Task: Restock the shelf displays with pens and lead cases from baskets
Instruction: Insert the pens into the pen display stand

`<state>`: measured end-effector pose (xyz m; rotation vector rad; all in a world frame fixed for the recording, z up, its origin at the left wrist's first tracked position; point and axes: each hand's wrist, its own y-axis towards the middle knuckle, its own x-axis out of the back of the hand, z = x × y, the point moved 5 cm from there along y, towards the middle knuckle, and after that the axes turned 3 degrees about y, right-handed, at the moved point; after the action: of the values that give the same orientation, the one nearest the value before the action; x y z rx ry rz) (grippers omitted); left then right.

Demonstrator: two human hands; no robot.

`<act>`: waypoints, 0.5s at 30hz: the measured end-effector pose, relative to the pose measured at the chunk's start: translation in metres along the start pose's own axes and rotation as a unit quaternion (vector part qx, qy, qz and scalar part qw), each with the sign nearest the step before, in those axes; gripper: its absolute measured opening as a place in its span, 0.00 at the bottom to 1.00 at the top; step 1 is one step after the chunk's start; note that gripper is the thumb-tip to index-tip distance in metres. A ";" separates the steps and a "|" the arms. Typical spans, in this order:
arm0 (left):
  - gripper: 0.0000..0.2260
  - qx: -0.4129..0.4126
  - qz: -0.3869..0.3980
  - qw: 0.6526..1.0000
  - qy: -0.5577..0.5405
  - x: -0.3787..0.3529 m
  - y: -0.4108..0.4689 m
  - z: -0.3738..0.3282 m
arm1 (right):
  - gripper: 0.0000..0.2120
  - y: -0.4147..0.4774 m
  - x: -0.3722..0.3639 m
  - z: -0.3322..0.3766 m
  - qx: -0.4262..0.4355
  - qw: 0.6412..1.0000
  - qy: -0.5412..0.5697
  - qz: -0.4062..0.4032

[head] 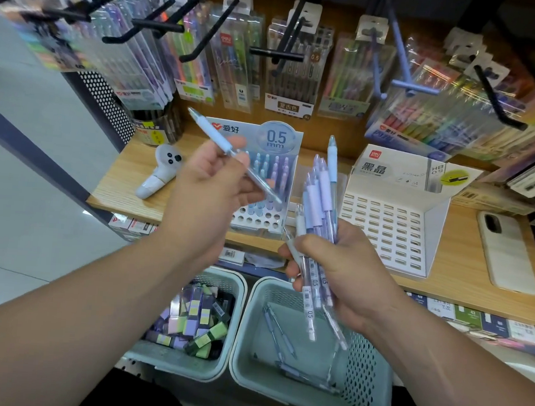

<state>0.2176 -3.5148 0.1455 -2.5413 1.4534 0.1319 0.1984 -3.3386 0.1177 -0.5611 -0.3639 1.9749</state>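
Observation:
My left hand (pixel 211 185) pinches one pale blue pen (pixel 210 134), held slanted in front of the 0.5 mm pen display (pixel 289 172) on the wooden shelf. That display holds several pens in its back rows; its front holes are bare. My right hand (pixel 341 269) grips a bunch of blue and purple pens (pixel 319 194), tips up, above the right basket (pixel 250 329), where a few pens lie on the bottom. The left basket (pixel 240 284) is filled with lead cases (pixel 193 322). A white lead-case display (pixel 389 225) with bare slots stands to the right.
A white handheld controller (pixel 159 172) lies on the shelf's left part, a phone (pixel 505 250) on its right part. Packs of pens hang from black hooks (pixel 209 35) above the shelf. A dark cup of pens (pixel 157 127) stands at the back left.

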 end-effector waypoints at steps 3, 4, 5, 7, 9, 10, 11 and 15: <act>0.10 0.060 -0.021 0.998 -0.006 0.013 0.010 -0.004 | 0.08 0.001 0.004 -0.001 0.002 1.000 0.000 -0.015; 0.11 0.081 -0.009 0.997 0.012 0.014 0.010 -0.001 | 0.09 0.002 0.006 0.001 0.008 1.000 -0.002 -0.025; 0.11 0.095 0.010 0.994 0.047 0.015 0.010 0.002 | 0.09 0.003 0.008 0.004 0.016 0.999 -0.002 -0.034; 0.12 0.107 0.061 0.981 0.152 0.016 0.006 0.011 | 0.08 0.004 0.012 0.009 0.028 0.998 0.009 -0.050; 0.12 0.127 0.132 0.959 0.218 0.012 -0.001 0.022 | 0.09 0.007 0.015 0.011 0.031 0.997 0.025 -0.069; 0.12 0.149 0.166 0.947 0.230 0.010 -0.005 0.028 | 0.09 0.008 0.016 0.011 0.034 0.996 0.029 -0.080; 0.13 0.171 0.194 0.937 0.236 0.007 -0.010 0.032 | 0.10 0.009 0.017 0.011 0.037 0.995 0.031 -0.090; 0.14 0.194 0.275 0.902 0.270 -0.004 -0.024 0.038 | 0.10 0.011 0.022 0.010 0.052 0.991 0.036 -0.118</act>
<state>0.2372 -3.4917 0.1127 -1.8562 2.1054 -0.7585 0.1766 -3.3239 0.1159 -0.4973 -0.2685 1.7304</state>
